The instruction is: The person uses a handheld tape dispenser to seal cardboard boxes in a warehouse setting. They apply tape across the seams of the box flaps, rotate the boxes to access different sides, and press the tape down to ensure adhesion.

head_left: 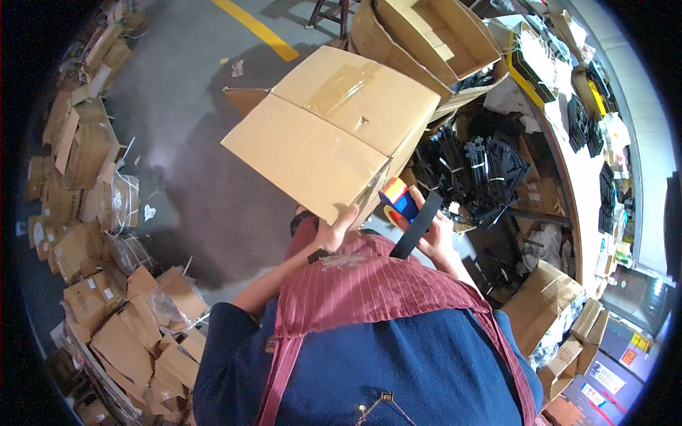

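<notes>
A large brown cardboard box (327, 153) is tilted in front of me, with clear tape across its upper face and one flap sticking out at its far left. My left hand (335, 231) grips its near lower corner, thumb up along the side; the other fingers are mostly hidden. Just right of the box, my right hand (438, 238) is closed around a tape dispenser (405, 202) with blue, red and yellow parts. A flat black bar (415, 227) slants across that hand, seemingly the dispenser's handle. What supports the box from below is hidden.
Open cartons (440, 35) stand beyond the box. Bundled black parts (490, 167) fill the space to the right, beside a cluttered worktable (568, 177). Flattened and folded cardboard (128, 341) piles up along the left. A yellow line (259, 32) marks the grey floor.
</notes>
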A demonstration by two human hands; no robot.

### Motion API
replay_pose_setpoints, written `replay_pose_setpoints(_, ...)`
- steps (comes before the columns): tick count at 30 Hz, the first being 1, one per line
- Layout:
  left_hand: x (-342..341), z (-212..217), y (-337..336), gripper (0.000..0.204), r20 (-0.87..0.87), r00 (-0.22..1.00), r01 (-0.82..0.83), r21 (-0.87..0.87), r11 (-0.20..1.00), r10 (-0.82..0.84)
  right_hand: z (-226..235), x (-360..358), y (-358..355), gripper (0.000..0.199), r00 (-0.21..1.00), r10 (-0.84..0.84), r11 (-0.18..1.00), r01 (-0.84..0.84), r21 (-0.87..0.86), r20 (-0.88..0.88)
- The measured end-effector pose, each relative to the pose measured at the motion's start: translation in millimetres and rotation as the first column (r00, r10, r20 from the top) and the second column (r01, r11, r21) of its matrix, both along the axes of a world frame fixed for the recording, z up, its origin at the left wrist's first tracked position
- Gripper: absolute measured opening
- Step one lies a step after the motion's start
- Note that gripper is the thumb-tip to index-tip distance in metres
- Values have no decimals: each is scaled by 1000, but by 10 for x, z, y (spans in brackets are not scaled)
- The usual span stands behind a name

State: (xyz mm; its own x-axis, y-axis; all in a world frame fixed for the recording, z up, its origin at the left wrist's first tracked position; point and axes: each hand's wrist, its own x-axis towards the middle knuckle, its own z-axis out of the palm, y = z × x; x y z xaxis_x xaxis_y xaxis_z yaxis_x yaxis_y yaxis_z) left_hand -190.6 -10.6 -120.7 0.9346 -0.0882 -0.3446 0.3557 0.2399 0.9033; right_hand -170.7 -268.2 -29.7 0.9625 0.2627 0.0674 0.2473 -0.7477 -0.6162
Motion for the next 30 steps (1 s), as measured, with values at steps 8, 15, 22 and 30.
replay_pose_setpoints(8, -178, 1, -292, 19, -84, 948, -319, -228, 920, 308, -95, 4, -180, 71, 994, 106, 994, -105, 11, -42)
replay_pose_setpoints(15, -170, 29, -366, 23, -173, 916, -392, -188, 900, 363, 0, -32, -243, 68, 978, 185, 983, -183, -33, 98)
replay_pose_setpoints(22, -205, -243, -377, 17, -62, 930, -367, -234, 900, 363, 37, -113, -310, 72, 984, 162, 985, -166, -52, -73)
replay_pose_setpoints(30, -92, 122, -389, 19, -8, 885, -452, -249, 856, 465, -65, -63, -412, 72, 960, 279, 957, -277, -82, 18)
